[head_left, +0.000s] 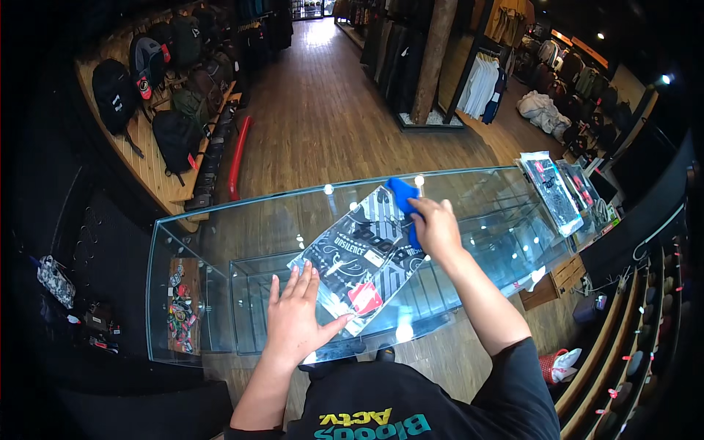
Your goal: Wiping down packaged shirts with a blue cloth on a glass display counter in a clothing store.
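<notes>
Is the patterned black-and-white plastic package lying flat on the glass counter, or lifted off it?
Flat. The patterned black-and-white plastic package lies on the glass counter, left hand pressing its near corner, right hand with a blue cloth at its far end.

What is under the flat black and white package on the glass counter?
The package lies on the glass counter top, pressed by the left hand. The right hand holds a blue cloth on its far end. Glass shelves show below; directly beneath it is covered.

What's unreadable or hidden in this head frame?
- Blue cloth: partly covered by right hand.
- Flat printed package: near corner under left hand.
- Packages at the glass counter right end: too small, bent by fisheye.
- Backpacks: dim, details lost.
</notes>
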Motion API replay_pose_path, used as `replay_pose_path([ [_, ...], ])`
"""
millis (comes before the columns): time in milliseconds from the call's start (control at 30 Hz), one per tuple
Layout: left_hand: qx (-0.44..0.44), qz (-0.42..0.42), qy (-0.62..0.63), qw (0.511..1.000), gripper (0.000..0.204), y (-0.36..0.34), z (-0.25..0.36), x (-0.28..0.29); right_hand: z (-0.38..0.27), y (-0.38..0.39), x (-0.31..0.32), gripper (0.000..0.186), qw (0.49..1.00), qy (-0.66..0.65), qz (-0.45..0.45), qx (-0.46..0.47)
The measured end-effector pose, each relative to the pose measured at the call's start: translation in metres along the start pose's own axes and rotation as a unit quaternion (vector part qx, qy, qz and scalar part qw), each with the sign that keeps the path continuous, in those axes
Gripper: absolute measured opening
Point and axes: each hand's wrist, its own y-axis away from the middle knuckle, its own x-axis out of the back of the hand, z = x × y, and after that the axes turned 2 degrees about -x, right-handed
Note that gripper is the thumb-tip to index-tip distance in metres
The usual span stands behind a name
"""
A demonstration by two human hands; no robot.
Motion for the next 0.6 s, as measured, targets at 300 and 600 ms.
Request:
replay_pose_path([
  [300,0.009,-0.007,-0.008,1.0,0.116,0.005,-0.001,0.005,-0.043,-0.009,-0.037,0.032,0.998,-0.04,-0.003,0.05],
  [600,0.021,-0.018,-0.005,1.0,0.117,0.007,-0.006,-0.001,-0.087,0.026,-0.041,0.041,0.979,-0.119,-0.098,0.132],
])
